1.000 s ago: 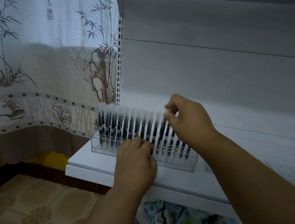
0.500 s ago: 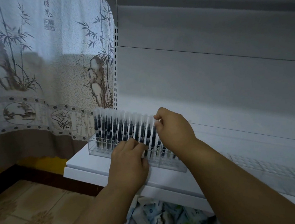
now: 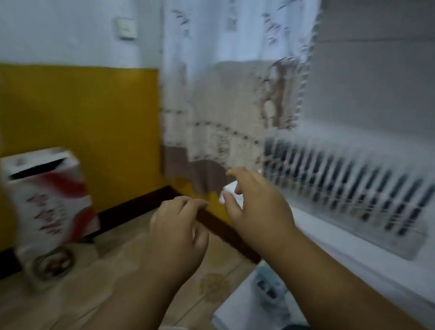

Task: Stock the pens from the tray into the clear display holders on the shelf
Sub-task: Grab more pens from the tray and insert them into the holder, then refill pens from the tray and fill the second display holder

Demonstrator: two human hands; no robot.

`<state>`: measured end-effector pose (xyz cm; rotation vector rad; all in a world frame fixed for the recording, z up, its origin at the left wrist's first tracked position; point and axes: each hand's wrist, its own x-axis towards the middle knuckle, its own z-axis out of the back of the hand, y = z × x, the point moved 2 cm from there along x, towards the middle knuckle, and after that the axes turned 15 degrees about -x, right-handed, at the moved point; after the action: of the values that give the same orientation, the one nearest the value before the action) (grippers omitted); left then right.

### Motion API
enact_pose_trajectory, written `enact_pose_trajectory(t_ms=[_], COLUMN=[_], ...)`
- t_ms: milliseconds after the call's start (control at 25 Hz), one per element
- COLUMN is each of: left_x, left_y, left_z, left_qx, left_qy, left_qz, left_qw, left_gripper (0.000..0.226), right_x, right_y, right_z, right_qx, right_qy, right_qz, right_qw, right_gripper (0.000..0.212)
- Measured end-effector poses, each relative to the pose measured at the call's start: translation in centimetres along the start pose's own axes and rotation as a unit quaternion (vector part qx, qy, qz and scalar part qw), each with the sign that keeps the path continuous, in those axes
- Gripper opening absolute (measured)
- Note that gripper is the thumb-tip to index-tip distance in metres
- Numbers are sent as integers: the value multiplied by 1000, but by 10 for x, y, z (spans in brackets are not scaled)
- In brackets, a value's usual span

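Blurred room corner: mustard-yellow lower wall point(image 3: 76, 124), patterned white curtain point(image 3: 230, 84), wood-look floor point(image 3: 65, 296) with red-and-white carton point(image 3: 48, 198). At right, white metal shelf point(image 3: 364, 265) bearing clear plastic display holder point(image 3: 396, 238), filled with upright dark pens in clear sleeves point(image 3: 349, 179). Left hand point(image 3: 175, 237) and right hand point(image 3: 257, 211) both off the holder, over the floor beside the shelf edge, fingers loosely spread, empty, gripping nothing.
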<state>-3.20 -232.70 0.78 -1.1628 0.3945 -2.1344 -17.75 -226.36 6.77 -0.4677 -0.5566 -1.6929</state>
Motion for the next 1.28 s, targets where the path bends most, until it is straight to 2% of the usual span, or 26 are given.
enact_pose_trajectory(t_ms=[120, 240, 400, 520, 640, 720, 800, 920, 1000, 1120, 1200, 1280], left_x=[-48, -96, -157, -183, -201, -214, -229, -254, -271, -295, -309, -318], left_y=[43, 91, 171, 228, 288, 328, 364, 414, 447, 488, 499, 505], left_z=[42, 48, 16, -19, -57, -85, -118, -170, -203, -242, -260, -270], left_qx=[75, 100, 72, 49, 24, -1, -26, -35, -35, -26, 13, 71], left_qy=[-22, -21, 10, 57, 93, 101, 112, 165, 180, 158, 182, 200], left_qz=[78, 166, 292, 363, 430, 495, 570, 639, 695, 777, 782, 760], left_qw=[994, 981, 954, 929, 898, 863, 814, 751, 695, 608, 596, 614], left_gripper=[35, 34, 36, 34, 30, 29, 28, 26, 37, 68, 89, 92], right_x=[-3, -14, -48, -79, -103, -121, -143, -174, -185, -197, -203, -207], right_y=[48, 82, 107, 111, 108, 105, 102, 93, 87, 80, 78, 78], right_z=[-56, -124, -239, -331, -412, -456, -494, -542, -567, -588, -596, -601], right_qx=[71, 114, 94, 45, 28, 24, 30, 42, 50, 72, 88, 109], right_qy=[58, 117, 235, 342, 413, 450, 488, 507, 512, 530, 543, 552], right_qz=[44, 66, 85, 151, 150, 131, 109, 93, 77, 48, 43, 30], right_qw=[995, 984, 964, 926, 898, 883, 865, 856, 854, 844, 834, 826], right_gripper=[32, 29, 29, 25, 22, 20, 19, 19, 18, 14, 12, 11])
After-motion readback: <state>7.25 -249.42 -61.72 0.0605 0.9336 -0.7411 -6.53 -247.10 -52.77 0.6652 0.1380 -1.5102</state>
